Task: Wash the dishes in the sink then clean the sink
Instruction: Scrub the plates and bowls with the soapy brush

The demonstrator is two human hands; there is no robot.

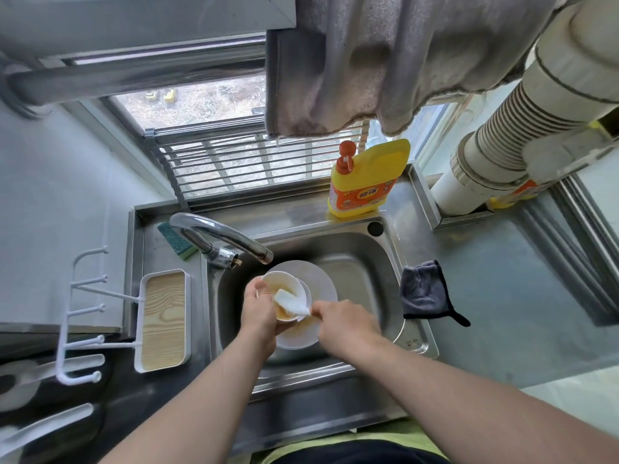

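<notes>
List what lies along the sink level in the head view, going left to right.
White hook rack → wood-grain tray → green sponge → left hand gripping the bowl → right hand holding a white scrubber → grey cloth.

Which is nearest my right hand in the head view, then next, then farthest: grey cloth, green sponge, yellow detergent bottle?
From the right hand:
1. Grey cloth, draped over the sink's right rim.
2. Yellow detergent bottle, behind the sink by the window.
3. Green sponge, back left behind the faucet.
</notes>
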